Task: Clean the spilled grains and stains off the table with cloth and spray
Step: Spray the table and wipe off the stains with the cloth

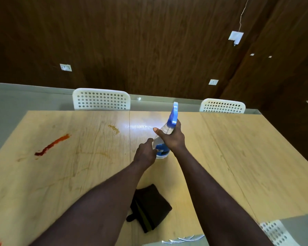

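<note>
Head view. My right grip (171, 137) is closed round the neck of the clear plastic spray bottle with blue trigger head (164, 139), just under the head and with the thumb laid out leftward, probably so a finger can reach the trigger. My left grip (146, 151) curls round the bottle's lower body to steady it. The bottle stands mid pale wooden tabletop (238, 157); I cannot tell whether its base rests there. Both forearms reach forward, nearly straight. The dark folded cloth (149, 208) lies free between them, presumably kept for wiping the red streak stain (52, 145) and yellowish smear (114, 129) at left.
</note>
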